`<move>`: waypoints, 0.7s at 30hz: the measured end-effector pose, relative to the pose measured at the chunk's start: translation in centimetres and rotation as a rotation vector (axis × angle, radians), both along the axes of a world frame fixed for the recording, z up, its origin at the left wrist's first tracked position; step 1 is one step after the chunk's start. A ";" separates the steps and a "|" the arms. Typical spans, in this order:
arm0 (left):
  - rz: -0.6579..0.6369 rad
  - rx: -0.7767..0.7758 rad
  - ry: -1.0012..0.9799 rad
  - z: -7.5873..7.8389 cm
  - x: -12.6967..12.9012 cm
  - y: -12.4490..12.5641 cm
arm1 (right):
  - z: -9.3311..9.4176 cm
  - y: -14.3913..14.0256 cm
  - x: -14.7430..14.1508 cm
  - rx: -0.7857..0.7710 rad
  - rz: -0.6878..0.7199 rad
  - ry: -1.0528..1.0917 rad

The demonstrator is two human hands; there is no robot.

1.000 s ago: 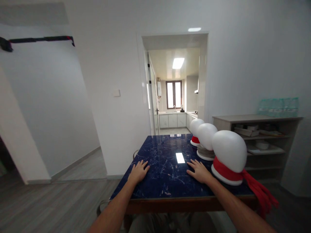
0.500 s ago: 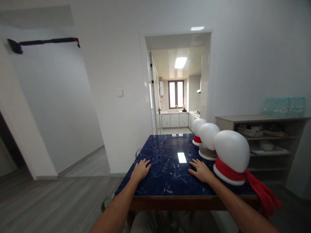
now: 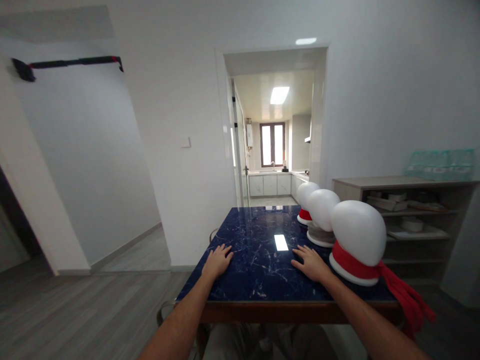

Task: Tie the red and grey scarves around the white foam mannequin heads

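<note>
My left hand (image 3: 218, 262) lies flat on the left side of a glossy dark blue marbled table (image 3: 255, 270), fingers spread. Palm down on the right side rests my right hand (image 3: 310, 264), also with fingers apart and nothing in it. Just right of that hand stands a white head-shaped foam form (image 3: 358, 232) with a red scarf (image 3: 354, 261) around its neck; the scarf's ends hang over the table edge. Behind it are a second white form (image 3: 323, 210) with a grey-brown band (image 3: 318, 234) and a third white form (image 3: 308, 195) with a red band (image 3: 304, 214).
At the right a wooden shelf unit (image 3: 412, 181) holds trays, a white round container (image 3: 411, 224) and, on top, shrink-wrapped bottles (image 3: 440, 165). A doorway beyond the table opens to a kitchen with a window (image 3: 272, 145). A black bar (image 3: 75, 63) spans the left opening.
Both hands stay in place on the table. Only the camera's view has shifted very slightly.
</note>
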State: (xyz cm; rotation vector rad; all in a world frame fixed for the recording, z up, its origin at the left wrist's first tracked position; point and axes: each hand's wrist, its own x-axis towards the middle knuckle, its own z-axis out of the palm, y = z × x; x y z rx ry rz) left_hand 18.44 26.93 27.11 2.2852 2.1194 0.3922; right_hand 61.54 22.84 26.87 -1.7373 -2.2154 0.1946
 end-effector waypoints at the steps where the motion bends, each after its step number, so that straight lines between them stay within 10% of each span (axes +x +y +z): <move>1: 0.002 0.000 0.001 0.0 0.0 0.0 | 0.0 0.0 0.0 0.001 -0.001 -0.002; 21: 0.006 -0.006 0.008 0.2 0.2 -0.1 | -0.7 0.5 0.4 0.066 0.010 0.020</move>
